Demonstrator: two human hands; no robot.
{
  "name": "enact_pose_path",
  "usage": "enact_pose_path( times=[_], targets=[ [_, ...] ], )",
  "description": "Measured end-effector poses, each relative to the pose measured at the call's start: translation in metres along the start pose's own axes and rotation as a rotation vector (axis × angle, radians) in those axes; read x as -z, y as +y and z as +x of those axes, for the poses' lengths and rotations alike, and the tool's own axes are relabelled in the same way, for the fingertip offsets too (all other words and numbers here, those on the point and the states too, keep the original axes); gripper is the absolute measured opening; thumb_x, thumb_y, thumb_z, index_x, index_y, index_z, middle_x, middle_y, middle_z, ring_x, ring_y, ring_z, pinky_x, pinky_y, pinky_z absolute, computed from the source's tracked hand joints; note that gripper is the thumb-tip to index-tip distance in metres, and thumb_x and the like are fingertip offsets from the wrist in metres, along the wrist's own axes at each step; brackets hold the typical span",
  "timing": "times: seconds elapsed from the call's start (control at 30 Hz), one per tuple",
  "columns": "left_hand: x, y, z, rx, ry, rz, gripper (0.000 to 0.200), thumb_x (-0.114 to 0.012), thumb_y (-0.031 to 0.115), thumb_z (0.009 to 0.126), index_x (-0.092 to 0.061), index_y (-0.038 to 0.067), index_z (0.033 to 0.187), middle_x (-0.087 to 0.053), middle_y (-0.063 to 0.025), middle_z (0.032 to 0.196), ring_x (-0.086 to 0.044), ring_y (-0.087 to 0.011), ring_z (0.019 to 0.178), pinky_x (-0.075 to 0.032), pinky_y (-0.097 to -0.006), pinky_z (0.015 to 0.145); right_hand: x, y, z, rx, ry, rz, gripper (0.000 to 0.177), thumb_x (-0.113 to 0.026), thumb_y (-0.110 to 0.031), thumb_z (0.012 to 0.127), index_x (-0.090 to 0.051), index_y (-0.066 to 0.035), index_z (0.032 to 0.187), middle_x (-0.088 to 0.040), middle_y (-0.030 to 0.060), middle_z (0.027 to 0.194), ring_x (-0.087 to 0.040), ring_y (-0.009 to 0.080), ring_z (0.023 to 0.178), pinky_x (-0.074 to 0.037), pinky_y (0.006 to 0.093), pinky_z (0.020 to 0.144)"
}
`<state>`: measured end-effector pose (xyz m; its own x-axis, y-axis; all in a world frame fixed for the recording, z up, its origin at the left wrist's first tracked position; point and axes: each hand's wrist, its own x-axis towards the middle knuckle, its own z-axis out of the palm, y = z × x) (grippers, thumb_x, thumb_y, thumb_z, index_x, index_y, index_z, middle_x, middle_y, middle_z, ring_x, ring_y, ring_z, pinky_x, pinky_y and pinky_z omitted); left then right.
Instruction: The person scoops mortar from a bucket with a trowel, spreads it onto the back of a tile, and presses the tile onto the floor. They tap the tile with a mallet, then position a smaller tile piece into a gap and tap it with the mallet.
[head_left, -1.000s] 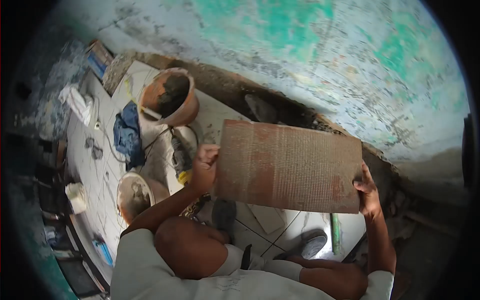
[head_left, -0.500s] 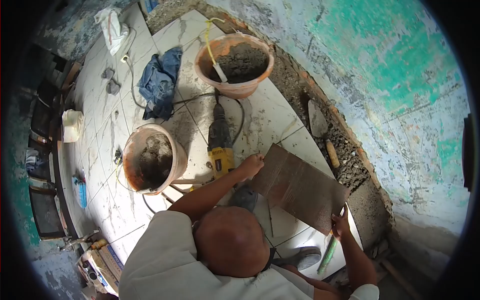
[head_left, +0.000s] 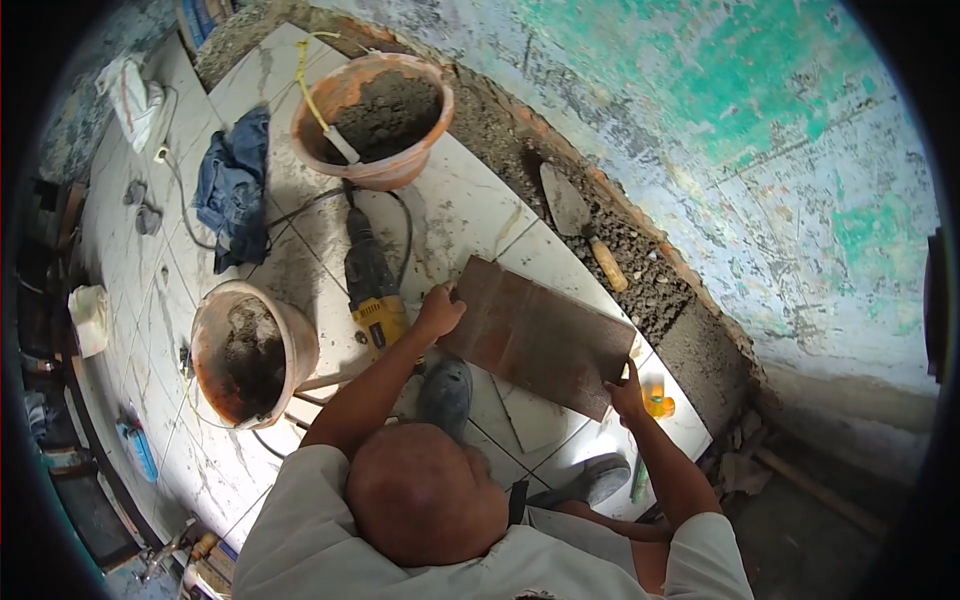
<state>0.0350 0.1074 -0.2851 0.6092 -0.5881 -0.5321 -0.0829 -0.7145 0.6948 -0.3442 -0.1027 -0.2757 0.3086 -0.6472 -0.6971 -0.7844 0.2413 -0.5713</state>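
A brown rectangular tile [head_left: 535, 335], its ribbed face up, is held by both my hands over the floor. My left hand [head_left: 440, 308] pinches its left edge, and my right hand [head_left: 627, 392] grips its lower right corner. Close to my right hand lies a yellow-orange object [head_left: 657, 403] that I cannot make out, with a green object [head_left: 640, 482] lower down. Beyond the tile, a trowel [head_left: 566, 202] with a wooden handle rests on the rough mortar strip [head_left: 660, 290] beside the wall. Left of my left hand lies a yellow and black power drill [head_left: 372, 290].
Two buckets of mortar, one at the back [head_left: 400, 175] and one at the left [head_left: 297, 345], stand on the white tiled floor [head_left: 490, 200]. Crumpled denim [head_left: 235, 180], a cable and a white sack [head_left: 130, 100] lie further left. Rubble [head_left: 745, 455] sits at the right.
The view has swung right, so the floor and buckets appear further left. The tile has shifted left and up in the view, still between both hands. The yellow-orange object has come into sight.
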Motion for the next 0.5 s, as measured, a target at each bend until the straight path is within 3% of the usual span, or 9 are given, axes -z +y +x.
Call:
enact_pose_path(
  times=[0.07,0.17,0.3,0.4,0.43,0.5],
  targets=[
    [-0.001,-0.003,0.001,0.006,0.008,-0.081,0.059,-0.061,0.011,0.079,-0.047,-0.011,0.132,-0.054,-0.0292,0.13,-0.053,-0.0372,0.122,-0.043,-0.0401,0.102,0.002,-0.01,-0.006,-0.016,0.035,-0.044,0.088,-0.07,-0.005,0.081,-0.018,-0.016,0.152,-0.064,0.025,0.113,-0.065,0.0311,0.103,-0.051,0.0376,0.088],
    [-0.002,-0.002,0.002,0.004,0.0,0.005,0.058,-0.062,0.012,0.08,-0.048,-0.01,0.132,-0.054,-0.0298,0.129,-0.054,-0.0385,0.12,-0.043,-0.0414,0.102,0.001,-0.003,-0.002,0.058,0.097,-0.258,0.091,-0.074,-0.013,0.079,-0.02,-0.015,0.152,-0.07,0.0181,0.094,-0.069,0.0264,0.084,-0.054,0.0373,0.076],
    [-0.004,0.005,-0.003,-0.013,0.056,0.156,0.057,-0.061,0.011,0.08,-0.048,-0.012,0.131,-0.054,-0.031,0.126,-0.053,-0.0409,0.118,-0.043,-0.0425,0.102,0.0,0.0,0.003,0.097,0.14,-0.433,0.09,-0.075,-0.014,0.078,-0.023,-0.014,0.152,-0.071,0.0181,0.086,-0.07,0.0263,0.076,-0.055,0.0374,0.071],
    [-0.005,0.013,-0.008,-0.023,0.082,0.219,0.057,-0.061,0.011,0.08,-0.048,-0.013,0.131,-0.054,-0.0321,0.124,-0.053,-0.0412,0.118,-0.043,-0.0432,0.102,0.003,-0.001,0.006,0.096,0.086,-0.398,0.09,-0.074,-0.014,0.078,-0.023,-0.011,0.152,-0.071,0.017,0.084,-0.07,0.0265,0.077,-0.055,0.0371,0.072],
    [-0.003,0.018,-0.009,-0.028,0.078,0.226,0.057,-0.061,0.011,0.08,-0.048,-0.013,0.131,-0.054,-0.0321,0.124,-0.053,-0.0412,0.118,-0.043,-0.0432,0.102,0.007,-0.021,-0.004,0.021,0.009,-0.352,0.09,-0.073,-0.018,0.077,-0.021,-0.008,0.151,-0.062,0.0246,0.12,-0.059,0.0385,0.115,-0.046,0.0405,0.098],
    [0.0,0.027,-0.012,0.004,0.051,0.325,0.058,-0.061,0.012,0.08,-0.048,-0.013,0.131,-0.054,-0.0324,0.123,-0.053,-0.0415,0.118,-0.043,-0.0436,0.101,0.011,-0.024,0.0,0.013,-0.016,-0.393,0.086,-0.072,-0.023,0.079,-0.025,-0.006,0.149,-0.062,0.0249,0.12,-0.059,0.0392,0.114,-0.046,0.041,0.098]
  ],
)
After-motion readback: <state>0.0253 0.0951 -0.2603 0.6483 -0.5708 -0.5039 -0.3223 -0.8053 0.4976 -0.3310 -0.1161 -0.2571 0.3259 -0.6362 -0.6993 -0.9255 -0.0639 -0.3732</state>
